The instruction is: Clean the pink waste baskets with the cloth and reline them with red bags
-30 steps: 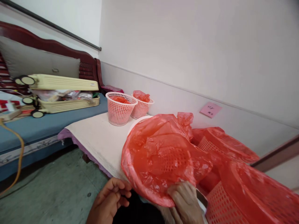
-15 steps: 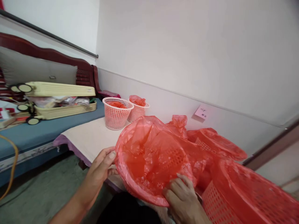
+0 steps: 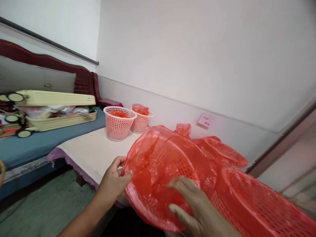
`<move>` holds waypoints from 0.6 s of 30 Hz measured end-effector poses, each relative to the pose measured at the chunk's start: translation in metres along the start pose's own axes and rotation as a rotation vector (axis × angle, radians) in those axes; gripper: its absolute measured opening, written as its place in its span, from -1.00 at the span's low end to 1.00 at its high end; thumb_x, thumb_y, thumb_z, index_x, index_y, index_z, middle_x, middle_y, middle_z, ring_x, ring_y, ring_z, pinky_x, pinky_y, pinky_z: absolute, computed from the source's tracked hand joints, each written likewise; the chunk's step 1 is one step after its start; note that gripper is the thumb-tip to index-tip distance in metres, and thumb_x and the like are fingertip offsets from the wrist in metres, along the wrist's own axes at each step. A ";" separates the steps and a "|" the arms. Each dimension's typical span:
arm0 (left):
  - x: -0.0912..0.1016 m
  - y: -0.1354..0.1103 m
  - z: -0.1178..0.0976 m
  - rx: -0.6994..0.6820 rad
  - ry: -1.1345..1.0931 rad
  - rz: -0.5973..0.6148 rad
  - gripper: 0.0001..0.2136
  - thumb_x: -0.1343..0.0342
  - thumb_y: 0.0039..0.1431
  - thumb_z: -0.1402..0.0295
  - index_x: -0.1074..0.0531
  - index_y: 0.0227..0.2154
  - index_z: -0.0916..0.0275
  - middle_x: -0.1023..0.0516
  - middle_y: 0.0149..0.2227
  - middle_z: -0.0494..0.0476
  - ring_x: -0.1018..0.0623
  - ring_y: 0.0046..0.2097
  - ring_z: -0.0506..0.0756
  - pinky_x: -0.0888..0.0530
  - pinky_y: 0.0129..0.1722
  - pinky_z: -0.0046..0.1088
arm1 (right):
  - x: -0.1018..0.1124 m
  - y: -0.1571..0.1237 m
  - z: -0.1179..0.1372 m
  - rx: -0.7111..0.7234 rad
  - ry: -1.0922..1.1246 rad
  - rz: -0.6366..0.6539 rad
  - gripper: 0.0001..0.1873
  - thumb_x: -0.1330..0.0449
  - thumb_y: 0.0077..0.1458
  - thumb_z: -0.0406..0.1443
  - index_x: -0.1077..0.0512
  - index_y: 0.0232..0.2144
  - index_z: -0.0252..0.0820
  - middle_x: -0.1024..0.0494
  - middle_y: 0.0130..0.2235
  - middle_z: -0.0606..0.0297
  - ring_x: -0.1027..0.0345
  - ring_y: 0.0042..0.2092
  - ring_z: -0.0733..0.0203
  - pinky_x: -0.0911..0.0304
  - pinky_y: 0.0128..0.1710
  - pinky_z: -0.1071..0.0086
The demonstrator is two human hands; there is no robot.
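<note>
In front of me a plastic basket with a perforated wall is tilted toward me, lined with a thin red plastic bag [image 3: 160, 164] folded over its rim. My left hand [image 3: 115, 179] grips the lined rim at its left side, thumb on the near face and fingers behind. My right hand [image 3: 190, 204] is over the lower right of the opening, fingers spread apart, near or against the film inside. Much of the basket's wall is hidden by the red film.
A lined basket [image 3: 266, 200] leans at the right, with another lined basket [image 3: 219, 149] behind it. Two pale baskets [image 3: 119, 126] holding red film stand on the cloth-covered table [image 3: 86, 148]. An open yellow suitcase [image 3: 59, 113] lies on the bed. A pink note [image 3: 205, 120] is on the wall.
My right hand has let go of the near right rim and moved in over the opening, fingers spreading. The left hand stays on the rim. The view has shifted slightly right.
</note>
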State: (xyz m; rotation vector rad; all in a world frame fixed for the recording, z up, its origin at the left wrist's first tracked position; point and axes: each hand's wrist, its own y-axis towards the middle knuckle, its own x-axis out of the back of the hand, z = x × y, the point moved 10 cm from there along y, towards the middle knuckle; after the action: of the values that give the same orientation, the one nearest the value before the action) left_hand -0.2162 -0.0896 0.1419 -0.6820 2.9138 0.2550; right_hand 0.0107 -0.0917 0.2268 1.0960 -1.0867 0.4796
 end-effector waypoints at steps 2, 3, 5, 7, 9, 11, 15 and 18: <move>-0.005 -0.011 0.004 0.031 -0.021 -0.005 -0.69 -0.20 -0.10 0.41 -0.35 -0.22 0.20 -0.55 -0.36 0.00 -0.54 -0.43 0.04 -0.47 -0.39 -0.46 | 0.005 0.018 -0.002 -0.030 0.013 -0.029 -0.66 -0.07 0.27 -0.21 -0.30 0.08 0.01 -0.47 -0.03 0.16 -0.39 -0.02 0.11 -0.37 -0.06 0.21; -0.006 -0.015 0.006 0.049 -0.035 -0.014 -0.68 -0.20 -0.10 0.42 -0.34 -0.21 0.19 -0.55 -0.37 -0.01 -0.53 -0.45 0.04 -0.46 -0.42 -0.47 | 0.005 0.029 -0.003 -0.043 0.015 -0.045 -0.65 -0.05 0.28 -0.25 -0.28 0.11 -0.03 -0.45 0.00 0.13 -0.37 0.01 0.10 -0.34 -0.02 0.17; -0.007 -0.024 0.010 0.080 -0.068 -0.029 -0.65 -0.21 -0.11 0.42 -0.33 -0.20 0.17 -0.54 -0.41 -0.03 -0.51 -0.49 0.03 -0.45 -0.45 -0.48 | -0.004 0.053 -0.007 -0.058 0.000 -0.053 -0.61 -0.06 0.26 -0.30 -0.27 0.12 -0.10 -0.41 0.04 0.07 -0.33 0.02 0.05 -0.29 0.02 0.08; -0.009 -0.031 0.012 0.097 -0.090 -0.014 -0.65 -0.23 -0.11 0.41 -0.31 -0.20 0.16 -0.52 -0.45 -0.05 -0.50 -0.51 0.03 -0.44 -0.47 -0.48 | -0.025 0.074 -0.017 -0.086 -0.042 -0.011 -0.60 -0.10 0.22 -0.31 -0.30 0.11 -0.14 -0.41 0.02 0.06 -0.32 0.01 0.02 -0.26 0.01 0.05; -0.012 -0.037 0.014 0.100 -0.089 0.011 -0.65 -0.23 -0.08 0.39 -0.28 -0.19 0.15 -0.50 -0.47 -0.06 -0.48 -0.51 0.02 -0.43 -0.48 -0.49 | -0.054 0.088 -0.036 -0.136 -0.075 0.060 -0.55 -0.13 0.19 -0.32 -0.29 0.13 -0.15 -0.40 0.01 0.05 -0.31 0.03 0.02 -0.24 0.03 0.08; -0.013 -0.043 0.019 0.105 -0.083 0.030 -0.65 -0.22 -0.03 0.36 -0.25 -0.18 0.14 -0.47 -0.51 -0.09 -0.46 -0.52 0.01 -0.40 -0.50 -0.52 | -0.080 0.096 -0.056 -0.191 -0.091 0.119 -0.57 -0.14 0.19 -0.31 -0.31 0.11 -0.17 -0.41 -0.01 0.05 -0.32 0.00 0.04 -0.21 0.04 0.11; -0.020 -0.050 0.030 0.126 -0.138 0.117 -0.62 -0.22 0.02 0.32 -0.17 -0.15 0.09 -0.50 -0.47 -0.07 -0.48 -0.49 0.03 -0.43 -0.48 -0.49 | -0.116 0.101 -0.082 -0.242 0.001 0.223 -0.66 -0.11 0.18 -0.34 -0.36 0.02 -0.21 -0.41 0.02 0.02 -0.31 0.03 0.03 -0.19 0.04 0.16; -0.027 -0.054 0.033 0.149 -0.173 0.164 -0.63 -0.23 0.01 0.29 -0.17 -0.18 0.09 -0.50 -0.48 -0.06 -0.48 -0.49 0.05 -0.43 -0.48 -0.48 | -0.129 0.103 -0.083 -0.217 0.068 0.285 -0.68 -0.12 0.16 -0.34 -0.36 -0.01 -0.20 -0.44 0.00 0.05 -0.33 0.02 0.04 -0.20 0.04 0.19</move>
State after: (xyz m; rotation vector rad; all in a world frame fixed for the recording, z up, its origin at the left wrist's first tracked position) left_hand -0.1649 -0.1196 0.1072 -0.3794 2.7886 0.1058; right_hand -0.0871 0.0490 0.1573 0.7335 -1.2107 0.6036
